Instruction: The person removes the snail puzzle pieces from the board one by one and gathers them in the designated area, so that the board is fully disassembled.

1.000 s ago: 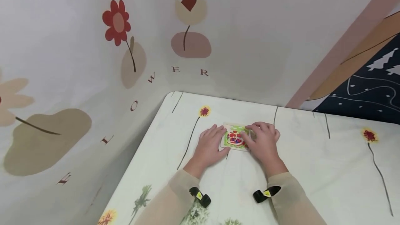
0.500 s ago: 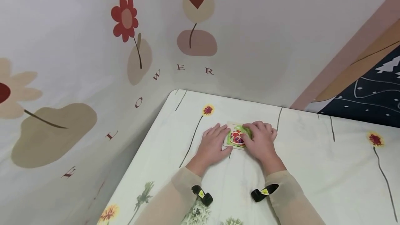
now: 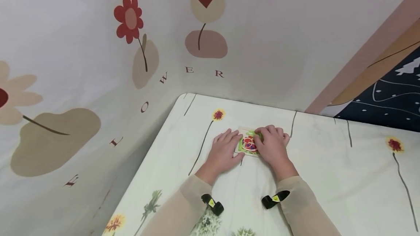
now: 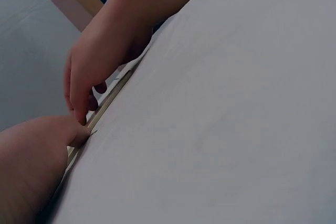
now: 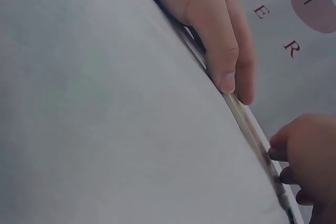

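A small wooden jigsaw puzzle (image 3: 249, 145) with a green border and a red, white-spiralled picture lies flat on the table in the head view. My left hand (image 3: 224, 152) rests at its left edge, fingers extended and thumb by the front corner. My right hand (image 3: 273, 145) is over the puzzle's right side, thumb and index fingertip on the picture, other fingers bent. Its bent fingers cover that side, and I cannot tell whether they pinch a piece. In the left wrist view the puzzle edge (image 4: 113, 92) appears as a thin strip between both hands.
A white cloth (image 3: 331, 177) printed with flowers covers the table. Behind and left of it stand pale fabric walls (image 3: 262, 39) with flower prints and letters. Black wrist cameras (image 3: 212, 204) sit on both beige sleeves (image 3: 300, 203).
My right thumb and index finger have shifted slightly on the puzzle's right side, and the right wrist has moved a little left. My left hand keeps its place at the puzzle's edge.
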Demonstrator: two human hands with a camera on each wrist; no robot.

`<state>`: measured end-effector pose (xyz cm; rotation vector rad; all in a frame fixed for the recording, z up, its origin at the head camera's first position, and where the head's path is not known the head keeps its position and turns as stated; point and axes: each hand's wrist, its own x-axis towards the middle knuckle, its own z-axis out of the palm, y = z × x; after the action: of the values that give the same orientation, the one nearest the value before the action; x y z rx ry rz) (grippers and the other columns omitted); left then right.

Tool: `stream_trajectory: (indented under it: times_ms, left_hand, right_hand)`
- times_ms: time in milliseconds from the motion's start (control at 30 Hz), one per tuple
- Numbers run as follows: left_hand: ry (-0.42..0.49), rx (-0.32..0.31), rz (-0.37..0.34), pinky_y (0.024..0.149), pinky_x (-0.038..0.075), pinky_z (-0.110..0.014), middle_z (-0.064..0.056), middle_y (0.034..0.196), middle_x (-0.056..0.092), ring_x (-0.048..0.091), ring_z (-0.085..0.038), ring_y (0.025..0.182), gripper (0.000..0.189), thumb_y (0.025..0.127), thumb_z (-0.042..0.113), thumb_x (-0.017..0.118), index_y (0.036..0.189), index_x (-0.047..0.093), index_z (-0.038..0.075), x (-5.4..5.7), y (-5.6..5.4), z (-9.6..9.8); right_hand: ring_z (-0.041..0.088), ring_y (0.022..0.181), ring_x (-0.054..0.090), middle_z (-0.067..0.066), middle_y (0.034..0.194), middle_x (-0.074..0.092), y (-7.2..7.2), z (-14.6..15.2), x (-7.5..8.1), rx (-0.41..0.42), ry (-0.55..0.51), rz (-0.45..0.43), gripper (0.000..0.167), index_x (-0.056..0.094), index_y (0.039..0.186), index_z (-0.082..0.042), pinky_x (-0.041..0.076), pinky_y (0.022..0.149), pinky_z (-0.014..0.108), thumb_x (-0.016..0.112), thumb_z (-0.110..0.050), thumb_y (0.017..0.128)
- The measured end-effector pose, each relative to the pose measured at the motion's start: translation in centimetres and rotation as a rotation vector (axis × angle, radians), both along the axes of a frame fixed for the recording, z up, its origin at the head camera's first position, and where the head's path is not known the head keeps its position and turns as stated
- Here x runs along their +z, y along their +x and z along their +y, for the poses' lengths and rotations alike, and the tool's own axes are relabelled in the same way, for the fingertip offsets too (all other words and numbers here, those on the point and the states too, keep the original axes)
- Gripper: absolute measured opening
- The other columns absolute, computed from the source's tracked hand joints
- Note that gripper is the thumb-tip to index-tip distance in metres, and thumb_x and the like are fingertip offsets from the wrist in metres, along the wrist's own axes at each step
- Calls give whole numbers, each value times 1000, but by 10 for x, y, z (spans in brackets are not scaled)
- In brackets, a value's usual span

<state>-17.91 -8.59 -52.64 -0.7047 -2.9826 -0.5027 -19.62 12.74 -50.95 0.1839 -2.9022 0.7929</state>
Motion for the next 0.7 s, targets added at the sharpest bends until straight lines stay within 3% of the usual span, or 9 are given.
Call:
stream_trajectory:
  times_ms: [200, 700]
  left_hand:
    - [-2, 1, -7, 125, 25, -53, -2, 170, 39, 25, -27, 160, 68, 104, 53, 57, 162, 47, 20, 4, 1, 1]
    - [5, -1, -34, 125, 24, -51, 0, 170, 39, 24, -25, 161, 68, 106, 59, 51, 162, 47, 20, 6, 1, -1]
  right_hand:
    - [42, 126, 43, 14, 124, 62, 2, -1, 7, -5, 42, -19, 31, 78, 126, -11, 22, 105, 67, 75, -28, 99]
    - [46, 127, 44, 21, 131, 57, -8, -2, 16, 11, 31, -156, 34, 69, 128, -9, 13, 113, 74, 75, -27, 100]
